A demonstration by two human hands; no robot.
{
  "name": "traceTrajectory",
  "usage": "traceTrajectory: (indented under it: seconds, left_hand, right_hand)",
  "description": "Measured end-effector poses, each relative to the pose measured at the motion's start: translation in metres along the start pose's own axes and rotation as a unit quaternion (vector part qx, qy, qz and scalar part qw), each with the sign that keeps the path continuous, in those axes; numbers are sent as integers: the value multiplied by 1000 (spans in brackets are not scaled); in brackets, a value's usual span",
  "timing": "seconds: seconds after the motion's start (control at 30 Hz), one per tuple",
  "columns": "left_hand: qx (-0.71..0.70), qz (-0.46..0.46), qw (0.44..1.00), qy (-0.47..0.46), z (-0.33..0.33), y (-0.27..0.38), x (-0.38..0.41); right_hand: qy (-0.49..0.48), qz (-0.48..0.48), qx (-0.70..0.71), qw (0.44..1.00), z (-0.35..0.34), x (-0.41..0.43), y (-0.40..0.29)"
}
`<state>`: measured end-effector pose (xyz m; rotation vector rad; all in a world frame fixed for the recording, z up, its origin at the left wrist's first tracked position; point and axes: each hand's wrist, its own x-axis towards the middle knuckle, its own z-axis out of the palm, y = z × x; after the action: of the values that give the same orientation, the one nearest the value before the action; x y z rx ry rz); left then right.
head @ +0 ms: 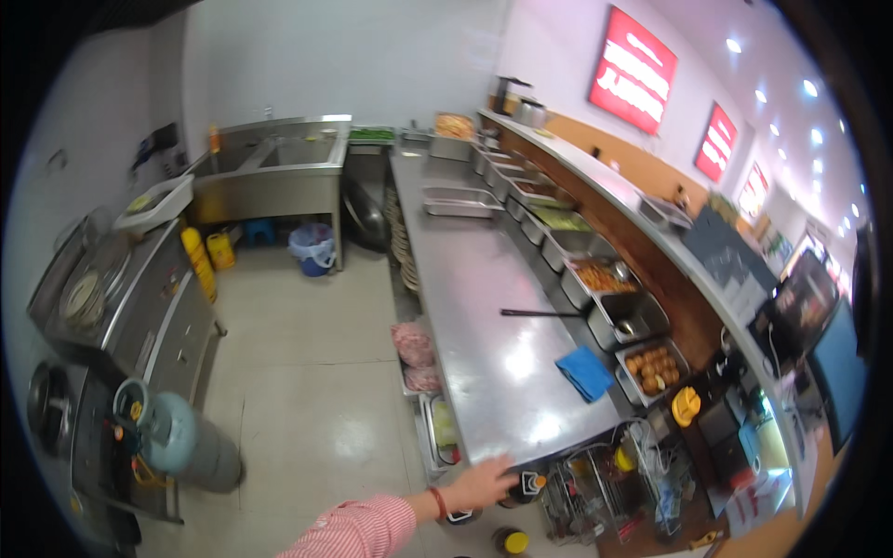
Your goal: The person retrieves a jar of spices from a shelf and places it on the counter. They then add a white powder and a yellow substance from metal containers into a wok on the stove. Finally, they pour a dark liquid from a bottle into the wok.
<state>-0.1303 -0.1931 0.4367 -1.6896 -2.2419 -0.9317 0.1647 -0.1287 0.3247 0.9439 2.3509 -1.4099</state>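
My left hand (pixel 481 485), with a red band at the wrist and a red-striped sleeve, reaches across the near corner of a stainless steel counter (pixel 481 307). Its fingers look apart, with no held thing visible. Right at the fingertips stands a dark bottle with an orange cap (pixel 531 483); whether they touch it I cannot tell. Another dark container (pixel 462 517) is partly hidden under the wrist, and a yellow-capped jar (pixel 513 540) sits below it. On the counter lie a blue cloth (pixel 586 373) and a dark-handled utensil (pixel 541 313). My right hand is out of view.
Steel food pans line the counter's right side, one holding brown eggs (pixel 652 368). A wire rack (pixel 593 495) stands by the near corner. Raw meat in bags (pixel 415 352) sits beneath the counter. Left are a gas cylinder (pixel 181 439) and a steel cabinet (pixel 160 335); a sink (pixel 300 150) is behind.
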Motion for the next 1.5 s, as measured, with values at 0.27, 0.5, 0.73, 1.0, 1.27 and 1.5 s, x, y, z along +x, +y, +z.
traceTrajectory:
  seconds: [0.27, 0.5, 0.73, 1.0, 1.27, 1.5]
  left_hand:
    - [-268, -8, 958, -99, -145, 101, -158]
    - [-271, -97, 958, -4, -276, 94, -261]
    - [-180, -179, 966, 42, -391, 91, -365]
    - [-130, -381, 878, 258, -469, 79, -462]
    - [-17, -433, 812, 391, -529, 75, -509]
    - [-13, -593, 764, 253, -595, 62, -549]
  right_hand:
    - [-8, -95, 227, 969, 30, -61, -166]
    - [-98, -133, 284, 945, 105, -113, -252]
    - [-220, -148, 170, 949, 197, -126, -335]
    - [-383, -223, 153, 883, 310, -167, -445]
    - [-514, -210, 110, 825, 384, -180, -531]
    - [-592, -208, 26, 778, 447, -170, -573]
